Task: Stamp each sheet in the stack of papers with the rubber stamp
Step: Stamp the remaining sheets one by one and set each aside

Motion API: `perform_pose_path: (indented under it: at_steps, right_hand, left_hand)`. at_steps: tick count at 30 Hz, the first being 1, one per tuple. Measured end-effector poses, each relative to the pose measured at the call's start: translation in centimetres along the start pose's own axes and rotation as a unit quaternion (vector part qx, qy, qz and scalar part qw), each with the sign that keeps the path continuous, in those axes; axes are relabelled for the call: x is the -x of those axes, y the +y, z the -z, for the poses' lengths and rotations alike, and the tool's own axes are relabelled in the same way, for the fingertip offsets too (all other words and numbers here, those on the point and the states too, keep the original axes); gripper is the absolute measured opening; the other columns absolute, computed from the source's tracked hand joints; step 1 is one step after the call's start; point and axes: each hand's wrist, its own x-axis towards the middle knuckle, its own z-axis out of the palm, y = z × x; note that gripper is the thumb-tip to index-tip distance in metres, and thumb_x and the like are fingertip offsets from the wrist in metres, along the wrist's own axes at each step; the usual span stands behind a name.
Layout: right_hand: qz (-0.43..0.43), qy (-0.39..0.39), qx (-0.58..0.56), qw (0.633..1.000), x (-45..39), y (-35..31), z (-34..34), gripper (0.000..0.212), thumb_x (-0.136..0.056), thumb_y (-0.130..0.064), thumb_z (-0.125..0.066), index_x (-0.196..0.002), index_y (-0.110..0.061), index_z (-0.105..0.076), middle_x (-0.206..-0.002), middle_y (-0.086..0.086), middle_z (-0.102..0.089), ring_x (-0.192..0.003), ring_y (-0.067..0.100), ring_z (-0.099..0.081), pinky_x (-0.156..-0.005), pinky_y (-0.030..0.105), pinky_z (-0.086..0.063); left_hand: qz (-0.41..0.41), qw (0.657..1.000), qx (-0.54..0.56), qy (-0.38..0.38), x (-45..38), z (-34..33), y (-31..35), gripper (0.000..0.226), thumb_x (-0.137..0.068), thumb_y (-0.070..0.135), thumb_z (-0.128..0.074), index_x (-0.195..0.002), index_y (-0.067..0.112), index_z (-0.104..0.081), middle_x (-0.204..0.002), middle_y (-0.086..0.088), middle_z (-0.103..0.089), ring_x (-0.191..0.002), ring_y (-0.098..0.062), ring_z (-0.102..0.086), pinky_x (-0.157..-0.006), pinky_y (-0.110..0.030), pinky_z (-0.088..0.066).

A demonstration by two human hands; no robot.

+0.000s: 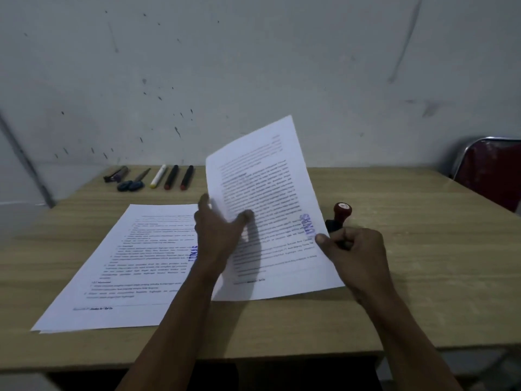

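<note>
The lifted sheet [270,198], at the centre of the frame, is a thin printed page, light and limp by the look of it: it bows where it stands free, so it probably wants a soft pinch at an edge or corner and a flat support under it, since a hard pull could crease or tear it. It is white with lines of black text and a blue stamp mark near its right edge. The left hand [217,230] lies against its face with fingers spread and mostly straight, thumb across the page, steadying rather than gripping. The right hand [352,249] is curled, the thumb at the sheet's right edge; the fingers also seem to close on the dark base of the stamp [339,215], whose red knob sticks up just behind the knuckles at centre right. I cannot tell whether the thumb truly pinches the paper. The stamp looks rigid and small, best held by its knob.

At lower left lies a pile of papers [118,266] flat on the desk [423,249], its top page showing a blue mark too. At upper left of the desk sit scissors [132,183] and a row of markers [172,177]. A red chair [493,167] stands at the right edge
</note>
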Motion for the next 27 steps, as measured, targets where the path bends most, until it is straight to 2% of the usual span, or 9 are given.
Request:
perform_pose_path:
  at_steps: [2,4,6,10,14,17,21,24,27]
  right_hand:
    - [-0.001,-0.005,-0.039,0.999,0.1,-0.5,0.2,0.015,-0.082,-0.017,-0.078,-0.068,-0.012,-0.074,-0.066,0.001,-0.072,-0.065,0.022,-0.071,-0.063,0.043,-0.056]
    - [-0.003,-0.014,-0.063,0.998,0.1,-0.8,0.3,0.014,-0.082,-0.016,-0.078,-0.069,-0.011,-0.074,-0.067,0.002,-0.073,-0.065,0.023,-0.071,-0.063,0.042,-0.057]
    - [-0.009,-0.016,-0.091,0.996,0.0,-1.0,0.2,0.013,-0.082,-0.014,-0.077,-0.069,-0.011,-0.074,-0.067,0.0,-0.074,-0.063,0.018,-0.071,-0.058,0.034,-0.055]
    - [-0.031,-0.022,-0.147,0.988,0.1,-0.9,0.1,0.009,-0.082,-0.011,-0.076,-0.073,-0.011,-0.076,-0.071,-0.001,-0.075,-0.064,0.015,-0.072,-0.054,0.022,-0.056]
    - [-0.049,-0.036,-0.185,0.981,0.2,-1.5,-0.8,0.013,-0.083,-0.012,-0.075,-0.07,-0.012,-0.076,-0.075,0.004,-0.076,-0.069,0.018,-0.072,-0.06,0.03,-0.056]
    - [-0.056,-0.04,-0.197,0.978,0.0,-2.4,-2.0,0.018,-0.084,-0.014,-0.075,-0.067,-0.015,-0.076,-0.075,0.001,-0.076,-0.067,0.014,-0.071,-0.057,0.025,-0.054]
    - [-0.089,-0.102,-0.2,0.97,0.6,-3.5,-4.7,0.016,-0.085,-0.015,-0.074,-0.073,-0.004,-0.073,-0.071,0.004,-0.075,-0.062,0.017,-0.072,-0.047,0.026,-0.051]
    - [-0.094,-0.155,-0.148,0.972,1.5,-4.0,-7.4,0.021,-0.085,-0.016,-0.074,-0.075,0.002,-0.07,-0.066,0.006,-0.073,-0.054,0.017,-0.07,-0.041,0.022,-0.045]
    - [-0.066,-0.185,-0.066,0.978,2.5,-4.2,-10.3,0.023,-0.084,-0.015,-0.075,-0.069,0.002,-0.069,-0.062,0.006,-0.072,-0.05,0.016,-0.068,-0.04,0.023,-0.045]
  left_hand:
    - [0.101,0.986,0.136,0.006,-0.7,1.1,0.4,0.084,-0.072,0.032,-0.082,-0.14,0.008,-0.039,-0.126,-0.004,-0.058,-0.105,-0.022,-0.055,-0.078,-0.034,-0.045]
    - [0.147,0.962,0.231,-0.008,-1.6,2.3,0.1,0.038,-0.075,0.022,-0.08,-0.105,0.003,-0.067,-0.101,-0.007,-0.073,-0.09,-0.025,-0.064,-0.065,-0.03,-0.047]
    - [0.163,0.951,0.263,-0.011,-1.9,3.3,-0.1,0.015,-0.075,0.013,-0.079,-0.08,0.002,-0.068,-0.083,-0.009,-0.074,-0.084,-0.028,-0.066,-0.063,-0.031,-0.051]
    - [0.149,0.958,0.245,-0.001,-2.3,4.6,0.5,0.016,-0.071,0.01,-0.082,-0.078,0.004,-0.068,-0.087,-0.01,-0.07,-0.08,-0.027,-0.064,-0.073,-0.037,-0.053]
    - [0.116,0.968,0.22,0.012,-2.3,6.3,2.3,0.016,-0.07,0.013,-0.082,-0.069,0.008,-0.067,-0.068,-0.001,-0.07,-0.055,-0.014,-0.067,-0.05,-0.023,-0.052]
    - [0.063,0.974,0.219,0.014,-2.3,8.3,3.6,0.015,-0.071,0.008,-0.081,-0.065,0.007,-0.067,-0.063,-0.002,-0.071,-0.055,-0.016,-0.067,-0.059,-0.026,-0.054]
    - [0.0,0.994,0.093,0.054,-2.6,11.9,3.9,0.012,-0.073,0.008,-0.08,-0.069,0.005,-0.069,-0.065,-0.004,-0.069,-0.057,-0.018,-0.066,-0.057,-0.025,-0.053]
    - [-0.021,0.997,-0.01,0.074,-3.2,14.8,2.5,0.008,-0.075,0.009,-0.079,-0.076,0.007,-0.071,-0.06,0.001,-0.067,-0.044,-0.006,-0.061,-0.039,-0.015,-0.043]
    - [-0.023,0.987,-0.126,0.093,-3.7,16.9,0.4,0.014,-0.075,0.016,-0.079,-0.077,0.004,-0.072,-0.067,-0.007,-0.067,-0.052,-0.013,-0.059,-0.046,-0.02,-0.038]
